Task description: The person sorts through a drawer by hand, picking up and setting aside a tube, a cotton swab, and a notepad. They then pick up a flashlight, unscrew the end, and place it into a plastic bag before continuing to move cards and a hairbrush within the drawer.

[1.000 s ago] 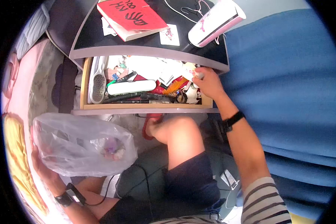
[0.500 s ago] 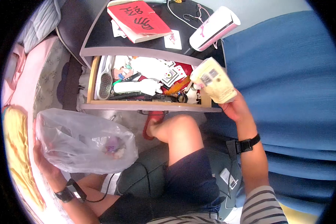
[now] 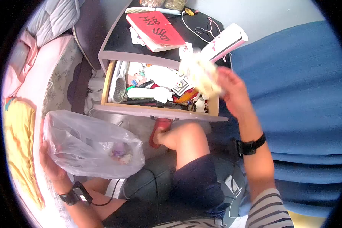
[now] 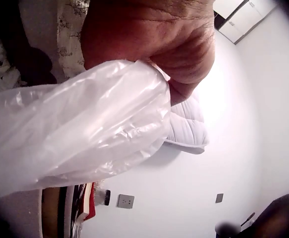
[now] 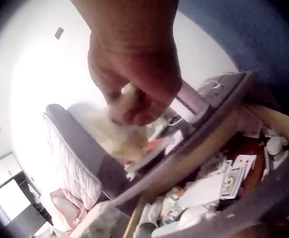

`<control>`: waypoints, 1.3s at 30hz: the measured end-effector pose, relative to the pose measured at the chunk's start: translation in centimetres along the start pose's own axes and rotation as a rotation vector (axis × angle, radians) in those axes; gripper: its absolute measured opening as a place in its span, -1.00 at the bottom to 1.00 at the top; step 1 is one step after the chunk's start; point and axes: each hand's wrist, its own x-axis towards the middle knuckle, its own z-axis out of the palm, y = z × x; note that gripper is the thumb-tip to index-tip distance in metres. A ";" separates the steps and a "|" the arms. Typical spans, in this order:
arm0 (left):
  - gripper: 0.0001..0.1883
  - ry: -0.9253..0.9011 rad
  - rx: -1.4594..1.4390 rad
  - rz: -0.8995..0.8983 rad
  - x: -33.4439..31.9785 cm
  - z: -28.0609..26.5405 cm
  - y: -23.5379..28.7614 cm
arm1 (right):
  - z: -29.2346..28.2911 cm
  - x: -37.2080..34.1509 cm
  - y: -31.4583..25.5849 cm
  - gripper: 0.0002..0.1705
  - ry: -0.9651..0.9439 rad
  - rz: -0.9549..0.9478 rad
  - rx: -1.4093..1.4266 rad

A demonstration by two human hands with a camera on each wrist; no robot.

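A blurred pale yellow packet (image 3: pixel 202 76) is pinched by my right hand (image 3: pixel 235 93) above the right end of the open drawer (image 3: pixel 159 111). In the right wrist view the fingers of my right hand (image 5: pixel 134 74) curl round the packet (image 5: pixel 119 136). My left hand (image 3: pixel 53 163) grips the rim of a translucent plastic bag (image 3: pixel 83 140), which holds something purple and whitish low in it. The left wrist view shows the bag (image 4: pixel 95 124) hanging from my left hand (image 4: pixel 149 39). Cards (image 3: pixel 181 86), a white case (image 3: pixel 140 93) and mixed small things fill the drawer.
On the black cabinet top lie a red book (image 3: pixel 155 31), a comb (image 3: pixel 152 11) and a white-and-pink cylinder (image 3: pixel 226 41). A blue curtain (image 3: pixel 292 95) hangs at the right. Bedding (image 3: pixel 22 152) is at the left; a bent knee (image 3: pixel 192 142) is below the drawer.
My right hand has come up out of the drawer with the packet and moved it leftward and upward over the drawer. The left hand keeps its grip on the bag. The head view has shifted.
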 end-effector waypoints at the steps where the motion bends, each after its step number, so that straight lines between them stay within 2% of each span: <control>1: -0.24 0.004 0.009 0.009 0.0 0.0 0.0 | 0.6 0.5 -1.1 -0.59 0.043 -0.143 0.057; 3: -0.24 0.010 0.019 0.024 0.2 0.1 0.0 | 1.0 1.4 -3.0 -0.54 0.037 -0.307 0.280; 4: -0.27 -0.004 0.006 0.016 0.2 0.3 0.1 | 1.7 1.2 -3.8 -0.60 0.105 -0.362 0.173; 7: -0.35 -0.057 -0.019 -0.008 0.0 0.2 0.2 | -1.0 1.6 -2.2 -0.67 -0.049 -0.205 -0.035; 8: -0.36 -0.084 -0.021 -0.017 0.1 -0.6 0.0 | -1.2 1.5 -1.3 -0.74 0.016 -0.122 -0.117; 11: -0.39 -0.089 -0.030 -0.044 0.2 -1.5 -0.4 | -3.9 2.5 2.3 -0.74 -0.178 0.136 -0.511; 13: -0.41 -0.081 -0.040 -0.053 0.2 -1.8 -0.6 | -7.3 4.7 8.0 -0.68 -0.293 0.083 -0.885; 17: -0.48 -0.077 -0.100 -0.078 0.6 -2.7 -1.3 | -6.5 5.6 9.1 -0.55 -0.328 0.160 -1.406; 21: -0.51 -0.049 -0.093 -0.134 1.3 -4.1 -1.8 | -6.6 6.8 11.1 -0.51 -0.350 0.053 -1.495; 23: -0.53 0.095 -0.057 -0.123 1.3 -4.4 -2.2 | -6.4 7.1 11.7 -0.52 -0.355 0.043 -1.490; 26: -0.56 0.307 0.012 -0.106 1.4 -6.3 -2.8 | -4.8 7.1 11.3 -0.51 -0.408 0.189 -1.603; 27: -0.57 0.365 0.043 -0.090 1.4 -6.6 -2.9 | -4.6 7.2 10.7 -0.51 -0.515 0.177 -1.534; 29: -0.57 0.377 0.333 0.089 1.3 -7.7 -3.8 | -4.8 7.6 9.9 -0.51 -0.720 0.161 -1.384; 30: -0.57 0.357 0.316 0.081 1.4 -8.4 -3.8 | -5.6 8.0 10.6 -0.52 -0.767 0.154 -1.374; 31: -0.57 0.336 0.300 0.073 1.4 -9.1 -3.9 | -5.8 8.4 10.7 -0.53 -0.790 0.226 -1.351; 33: -0.55 0.253 -0.048 -0.135 1.8 -10.3 -2.8 | -6.1 8.9 10.9 -0.55 -0.834 0.366 -1.298; 36: -0.55 0.294 -0.085 -0.104 1.9 -11.1 -3.0 | -6.0 10.2 12.0 -0.58 -0.556 0.223 -1.391; 37: -0.54 0.306 -0.014 -0.072 1.9 -11.8 -3.3 | -5.8 10.2 11.9 -0.58 -0.461 0.175 -1.418; 38: -0.53 0.317 0.058 -0.041 1.8 -12.9 -3.7 | -5.6 10.4 11.8 -0.58 -0.486 0.273 -1.420; 39: -0.54 0.293 0.049 -0.058 1.8 -12.9 -3.7 | -4.7 9.9 10.7 -0.57 -0.515 0.291 -1.364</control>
